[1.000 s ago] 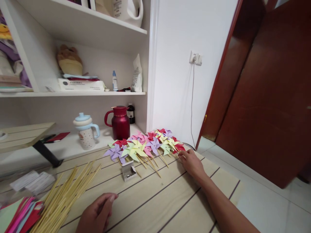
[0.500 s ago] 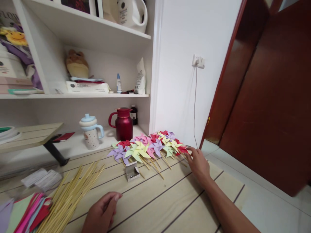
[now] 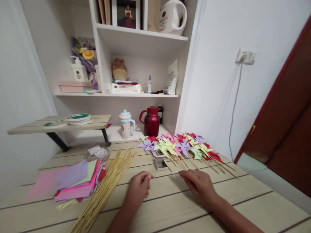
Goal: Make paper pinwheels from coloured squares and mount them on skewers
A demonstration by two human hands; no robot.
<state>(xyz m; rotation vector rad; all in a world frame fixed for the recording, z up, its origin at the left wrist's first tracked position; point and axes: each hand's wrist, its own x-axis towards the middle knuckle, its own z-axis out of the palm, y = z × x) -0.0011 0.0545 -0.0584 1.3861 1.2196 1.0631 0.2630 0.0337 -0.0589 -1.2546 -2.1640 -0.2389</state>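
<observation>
My left hand (image 3: 140,187) rests low over the table with its fingers curled in and the thumb against them; nothing shows in it. My right hand (image 3: 199,185) hovers over the wood, fingers loosely bent and pointing left, holding nothing visible. Just beyond both hands lies a pile of colored paper pinwheels (image 3: 167,145) on thin sticks. A small open box (image 3: 160,163) with small dark pieces inside stands in front of them. Left of my left hand are a bundle of thin wooden sticks (image 3: 107,187) and a stack of colored paper sheets (image 3: 77,181).
A small raised stand (image 3: 102,120) carries white-and-green round items (image 3: 78,118) at the back left. Behind the table stand a light-blue-lidded cup (image 3: 125,126) and a red thermos jug (image 3: 152,122). Clear plastic packets (image 3: 98,151) lie near the sticks. White shelves (image 3: 143,35) rise behind.
The view has swung left. My right hand has drawn back from the right end of the pinwheel pile, toward my left hand. The left hand stays curled.
</observation>
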